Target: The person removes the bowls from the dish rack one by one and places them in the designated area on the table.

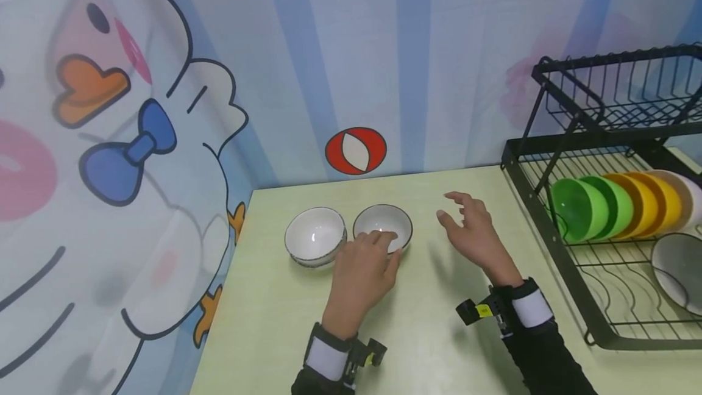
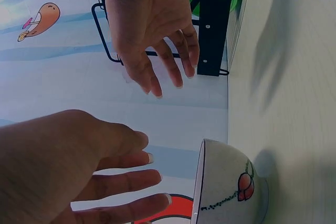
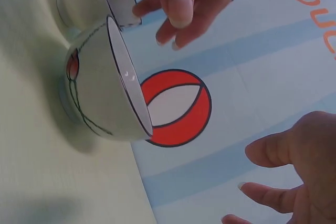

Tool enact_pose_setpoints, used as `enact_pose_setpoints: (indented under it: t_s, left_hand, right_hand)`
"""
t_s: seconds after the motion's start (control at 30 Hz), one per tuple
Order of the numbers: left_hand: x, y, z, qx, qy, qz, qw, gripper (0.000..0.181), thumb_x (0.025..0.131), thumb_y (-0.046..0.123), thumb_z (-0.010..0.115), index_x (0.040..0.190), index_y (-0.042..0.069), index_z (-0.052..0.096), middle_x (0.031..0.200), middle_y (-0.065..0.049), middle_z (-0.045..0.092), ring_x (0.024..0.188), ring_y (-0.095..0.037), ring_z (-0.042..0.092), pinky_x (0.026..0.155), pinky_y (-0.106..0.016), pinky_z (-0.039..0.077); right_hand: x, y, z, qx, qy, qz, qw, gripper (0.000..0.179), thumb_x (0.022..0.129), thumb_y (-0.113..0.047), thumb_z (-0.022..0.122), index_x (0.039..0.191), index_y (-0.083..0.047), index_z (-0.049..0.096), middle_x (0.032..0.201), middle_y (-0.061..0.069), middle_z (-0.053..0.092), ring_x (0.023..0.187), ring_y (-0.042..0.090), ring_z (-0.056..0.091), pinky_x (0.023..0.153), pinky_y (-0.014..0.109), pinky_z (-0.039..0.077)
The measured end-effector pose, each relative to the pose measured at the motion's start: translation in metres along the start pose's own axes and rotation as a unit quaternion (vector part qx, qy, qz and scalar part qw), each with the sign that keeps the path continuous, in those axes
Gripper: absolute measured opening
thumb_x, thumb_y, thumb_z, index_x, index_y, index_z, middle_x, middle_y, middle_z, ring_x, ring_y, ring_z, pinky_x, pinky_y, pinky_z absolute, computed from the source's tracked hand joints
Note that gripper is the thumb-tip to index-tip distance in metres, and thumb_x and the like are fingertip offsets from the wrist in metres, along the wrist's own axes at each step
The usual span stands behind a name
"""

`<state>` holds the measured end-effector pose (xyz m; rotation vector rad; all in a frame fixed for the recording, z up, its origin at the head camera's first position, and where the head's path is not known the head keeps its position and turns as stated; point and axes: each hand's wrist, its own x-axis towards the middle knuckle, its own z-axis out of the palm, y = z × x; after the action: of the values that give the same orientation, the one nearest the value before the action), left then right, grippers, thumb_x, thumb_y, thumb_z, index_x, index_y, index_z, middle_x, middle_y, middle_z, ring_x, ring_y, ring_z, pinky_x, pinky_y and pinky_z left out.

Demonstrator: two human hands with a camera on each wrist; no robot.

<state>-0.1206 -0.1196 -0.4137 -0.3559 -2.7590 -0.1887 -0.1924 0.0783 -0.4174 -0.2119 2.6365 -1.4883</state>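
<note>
Two white bowls with dark rims stand side by side on the pale table. My left hand (image 1: 362, 276) is over the near side of the right-hand bowl (image 1: 382, 219), its fingers loosely bent above the rim and gripping nothing. Left of it is the other bowl (image 1: 315, 235), which looks like a stack from its doubled rim. My right hand (image 1: 476, 233) hovers to the right of the bowls, thumb and fingers spread, holding nothing. In the right wrist view the bowl's side (image 3: 100, 85) shows a painted red flower and stem, with the left hand's fingers (image 3: 181, 11) apart from it.
A black dish rack (image 1: 548, 249) stands at the right. Its lower level holds green bowls (image 1: 576, 209), yellow bowls (image 1: 636, 203), a pale pink bowl and a whitish dish (image 1: 680, 270). Behind the table (image 1: 263, 334) hangs a striped blue cloth (image 1: 356, 66) with cartoon prints.
</note>
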Motion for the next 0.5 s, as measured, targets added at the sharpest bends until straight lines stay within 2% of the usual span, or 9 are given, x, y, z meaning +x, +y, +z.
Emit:
enact_pose_setpoints:
  t_s: [0.23,0.5]
  left_hand:
    - [0.001,0.001,0.001,-0.007,0.019,0.016,0.9997,0.026,0.094,0.032,0.067,0.115,0.017,0.072,0.105,0.0,0.076,0.086,-0.019,0.071,0.066,-0.032,0.055]
    - [-0.001,0.002,-0.003,-0.008,0.007,0.013,0.9999,0.027,0.096,0.033,0.065,0.116,0.017,0.072,0.108,0.0,0.075,0.089,-0.02,0.07,0.069,-0.033,0.056]
  right_hand:
    - [0.0,0.007,-0.016,0.0,0.018,0.001,0.9998,0.055,0.105,-0.024,0.046,0.151,0.001,0.03,0.151,0.035,0.024,0.14,0.052,0.028,0.111,0.062,0.032]
    - [-0.002,0.016,-0.032,-0.023,0.053,0.002,0.9983,0.056,0.104,-0.026,0.047,0.151,0.001,0.032,0.149,0.036,0.026,0.138,0.053,0.03,0.104,0.066,0.035]
